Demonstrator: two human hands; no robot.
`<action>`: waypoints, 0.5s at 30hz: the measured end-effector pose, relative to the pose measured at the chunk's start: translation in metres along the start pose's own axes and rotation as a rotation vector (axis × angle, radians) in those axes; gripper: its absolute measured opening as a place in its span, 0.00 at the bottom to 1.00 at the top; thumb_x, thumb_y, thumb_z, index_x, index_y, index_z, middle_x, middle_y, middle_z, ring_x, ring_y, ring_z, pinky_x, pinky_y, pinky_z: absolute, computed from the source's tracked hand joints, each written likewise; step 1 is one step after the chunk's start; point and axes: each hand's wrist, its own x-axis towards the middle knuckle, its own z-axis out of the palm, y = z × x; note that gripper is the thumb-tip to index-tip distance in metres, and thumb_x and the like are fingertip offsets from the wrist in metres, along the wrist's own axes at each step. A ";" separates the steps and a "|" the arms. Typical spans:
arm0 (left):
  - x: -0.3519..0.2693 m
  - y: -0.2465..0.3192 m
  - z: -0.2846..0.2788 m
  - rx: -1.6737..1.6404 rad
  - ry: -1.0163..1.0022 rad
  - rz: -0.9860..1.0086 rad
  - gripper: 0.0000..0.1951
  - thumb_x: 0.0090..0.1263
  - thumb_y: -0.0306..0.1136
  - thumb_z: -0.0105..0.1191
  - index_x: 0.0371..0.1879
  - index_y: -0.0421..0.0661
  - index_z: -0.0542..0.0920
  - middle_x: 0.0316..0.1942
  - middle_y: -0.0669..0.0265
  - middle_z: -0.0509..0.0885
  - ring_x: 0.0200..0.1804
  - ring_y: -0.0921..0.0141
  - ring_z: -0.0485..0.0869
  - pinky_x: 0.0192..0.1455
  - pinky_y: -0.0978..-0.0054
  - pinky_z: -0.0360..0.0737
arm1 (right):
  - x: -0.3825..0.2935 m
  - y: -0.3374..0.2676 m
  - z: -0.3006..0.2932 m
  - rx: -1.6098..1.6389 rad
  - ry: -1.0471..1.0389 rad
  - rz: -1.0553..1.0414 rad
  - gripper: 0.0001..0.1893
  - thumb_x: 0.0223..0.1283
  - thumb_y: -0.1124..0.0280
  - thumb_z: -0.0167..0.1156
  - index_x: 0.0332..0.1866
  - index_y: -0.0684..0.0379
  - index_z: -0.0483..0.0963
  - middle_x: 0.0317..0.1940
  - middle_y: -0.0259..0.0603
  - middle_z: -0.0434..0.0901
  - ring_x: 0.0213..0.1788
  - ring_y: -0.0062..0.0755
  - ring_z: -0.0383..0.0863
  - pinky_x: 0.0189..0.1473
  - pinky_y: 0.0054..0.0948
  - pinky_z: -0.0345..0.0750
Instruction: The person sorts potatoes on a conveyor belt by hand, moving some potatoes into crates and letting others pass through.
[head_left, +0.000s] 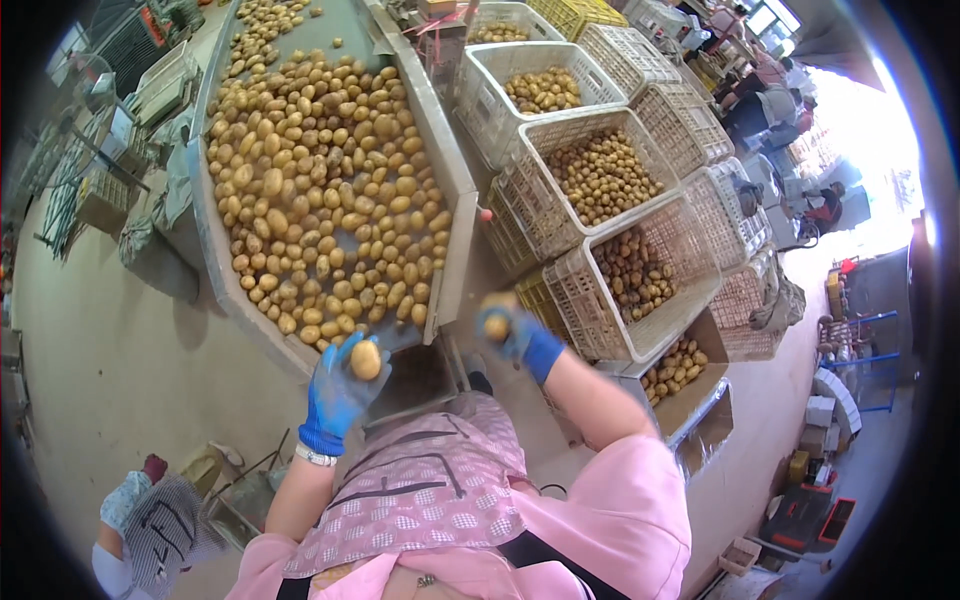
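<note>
My left hand (341, 386), in a blue work glove, holds a potato (366, 360) at the near end of a metal sorting trough (457, 225) full of loose potatoes (322, 172). My right hand (514, 330), also in a blue glove and blurred, has a potato (496, 327) in its fingers. It is between the trough and the plastic crates. Beside it on the right stands a white plastic crate (679, 315) with small, darker potatoes (634, 274) in it. A cardboard box (712, 349) with potatoes is below that crate.
More crates (577, 176) holding potatoes run away along the trough's right side, with stacked crates (686, 124) behind them. A dark bin (420, 375) sits under the trough's near end. Another person (161, 517) is at lower left; several people are at upper right. A filled sack (157, 259) stands left.
</note>
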 end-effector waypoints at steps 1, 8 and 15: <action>0.001 0.000 0.002 0.081 0.025 0.023 0.26 0.87 0.53 0.45 0.72 0.46 0.76 0.73 0.55 0.77 0.72 0.49 0.76 0.75 0.46 0.77 | 0.019 -0.045 0.000 -0.118 0.004 -0.232 0.06 0.78 0.64 0.58 0.45 0.53 0.78 0.35 0.34 0.81 0.37 0.27 0.81 0.41 0.26 0.80; -0.003 0.006 0.021 -0.327 -0.131 -0.023 0.29 0.87 0.52 0.46 0.76 0.45 0.70 0.75 0.57 0.74 0.74 0.55 0.75 0.79 0.50 0.74 | 0.055 -0.203 0.071 -0.416 -0.031 -0.657 0.22 0.73 0.66 0.65 0.67 0.62 0.75 0.53 0.41 0.86 0.46 0.29 0.89 0.45 0.25 0.88; 0.009 -0.048 0.006 0.890 -0.106 0.298 0.23 0.91 0.37 0.41 0.77 0.39 0.68 0.71 0.60 0.75 0.70 0.70 0.75 0.75 0.72 0.73 | -0.020 0.077 0.101 -0.606 -0.331 -0.185 0.33 0.75 0.58 0.66 0.79 0.56 0.66 0.56 0.34 0.80 0.54 0.26 0.83 0.57 0.29 0.83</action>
